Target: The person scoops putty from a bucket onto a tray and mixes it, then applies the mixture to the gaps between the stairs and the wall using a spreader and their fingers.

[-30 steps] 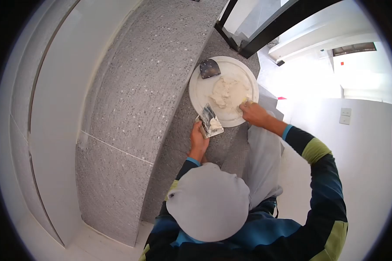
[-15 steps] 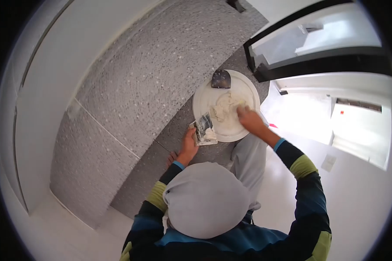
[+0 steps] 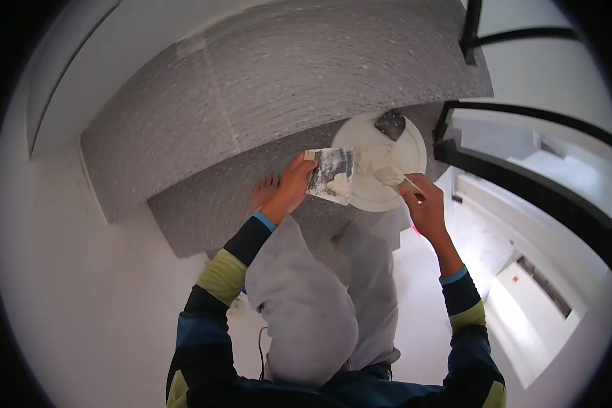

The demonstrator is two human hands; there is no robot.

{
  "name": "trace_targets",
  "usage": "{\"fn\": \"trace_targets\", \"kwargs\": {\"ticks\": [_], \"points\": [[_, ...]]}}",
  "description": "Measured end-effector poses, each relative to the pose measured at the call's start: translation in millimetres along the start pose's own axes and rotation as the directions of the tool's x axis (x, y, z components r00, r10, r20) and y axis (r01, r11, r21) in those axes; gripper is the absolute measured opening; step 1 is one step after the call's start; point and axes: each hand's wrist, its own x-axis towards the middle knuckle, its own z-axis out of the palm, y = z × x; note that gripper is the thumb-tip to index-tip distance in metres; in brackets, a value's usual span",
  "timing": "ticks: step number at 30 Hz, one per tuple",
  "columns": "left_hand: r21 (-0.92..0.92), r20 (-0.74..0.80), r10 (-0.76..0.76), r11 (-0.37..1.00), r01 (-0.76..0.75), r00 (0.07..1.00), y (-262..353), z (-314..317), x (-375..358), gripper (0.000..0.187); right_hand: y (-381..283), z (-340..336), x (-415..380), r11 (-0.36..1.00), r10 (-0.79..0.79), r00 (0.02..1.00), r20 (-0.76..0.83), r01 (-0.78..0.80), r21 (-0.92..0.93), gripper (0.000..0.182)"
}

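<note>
My left hand (image 3: 294, 182) is closed on the edge of a flat rectangular plaster board (image 3: 330, 174), its dark face smeared with white paste. My right hand (image 3: 425, 206) grips a small putty knife (image 3: 408, 183) whose blade carries a lump of pale filler (image 3: 388, 176). Both tools are over or beside a round white lid (image 3: 381, 202), where more wet paste (image 3: 371, 160) is spread near the middle. On the lid's far edge lies a dark rounded scraper blade (image 3: 390, 125).
The lid rests on a grey speckled stone step (image 3: 211, 216), below a higher step (image 3: 279, 75). Black metal railing (image 3: 523, 177) runs along the right side. My bare foot (image 3: 265, 191) is on the step beside my left hand, and my grey-trousered knees (image 3: 306, 299) are in front.
My view has turned, so steps and lid appear shifted. My right hand has lifted from the paste, now with filler showing on its putty knife. The board in my left hand is nearer the lid.
</note>
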Motion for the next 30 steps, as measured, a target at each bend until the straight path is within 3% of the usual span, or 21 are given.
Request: {"fn": "trace_targets", "kwargs": {"ticks": [3,5,7,8,11,12,15,17,20,22,24,25,26,27,28,30], "points": [[-0.171,-0.108,0.061,0.982,-0.079,0.992,26,18,-34,0.019,-49,3,6,0.993,-0.106,0.994,-0.025,0.107,0.044,0.016],[-0.280,-0.163,0.111,0.947,-0.154,0.980,39,29,-53,0.020,-74,8,15,0.978,-0.210,0.977,0.044,0.210,0.021,0.017],[-0.369,-0.214,0.171,0.898,-0.241,0.962,44,39,-69,0.022,-97,18,25,0.785,-0.613,0.790,-0.014,0.608,-0.117,0.019],[-0.443,-0.229,0.177,0.857,-0.264,0.957,44,45,-78,0.023,-103,22,25,0.746,-0.658,0.752,0.022,0.656,-0.118,0.022],[-0.526,-0.321,0.230,0.764,-0.375,0.919,49,56,-126,0.025,-126,45,19,0.635,-0.765,0.637,0.096,0.771,-0.051,0.030],[-0.525,-0.337,0.211,0.767,-0.369,0.918,35,75,-114,0.026,-102,33,24,0.627,-0.775,0.627,0.080,0.778,-0.032,0.030],[-0.449,-0.360,0.371,0.735,-0.508,0.856,22,85,-109,0.032,-80,32,45,0.499,-0.861,0.485,0.155,0.865,0.061,0.035],[-0.421,-0.425,0.396,0.710,-0.565,0.814,16,85,-93,0.031,-63,35,70,0.368,-0.899,0.357,0.256,0.930,-0.002,0.040],[-0.392,-0.506,0.413,0.672,-0.628,0.757,4,89,-89,0.026,-56,27,87,0.242,-0.910,0.242,0.337,0.969,-0.042,0.046],[-0.383,-0.550,0.437,0.625,-0.680,0.712,0,77,-76,0.021,-63,19,111,0.201,-0.875,0.232,0.426,0.973,-0.117,0.047],[0.085,-0.609,0.653,0.618,-0.781,0.451,-6,72,-70,0.019,-57,7,127,0.149,-0.832,0.232,0.504,0.968,-0.200,0.048],[0.088,-0.615,0.657,0.606,-0.790,0.436,-5,75,-73,0.019,-49,2,137,0.204,-0.865,0.242,0.440,0.970,-0.131,0.046],[0.312,-0.549,0.754,0.586,-0.748,0.362,-6,68,-86,0.020,-49,-3,124,0.256,-0.888,0.283,0.364,0.959,-0.123,0.043],[0.548,-0.498,0.830,0.526,-0.651,0.251,3,71,-99,0.021,-52,-4,127,0.235,-0.897,0.261,0.358,0.965,-0.114,0.043],[-0.072,-0.548,0.662,0.571,-0.818,0.511,11,77,-112,0.029,-57,-15,129,0.275,-0.901,0.293,0.321,0.956,-0.103,0.040],[-0.092,-0.557,0.660,0.553,-0.828,0.503,12,77,-111,0.030,-68,-29,136,0.296,-0.915,0.310,0.258,0.951,-0.092,0.037]]}}
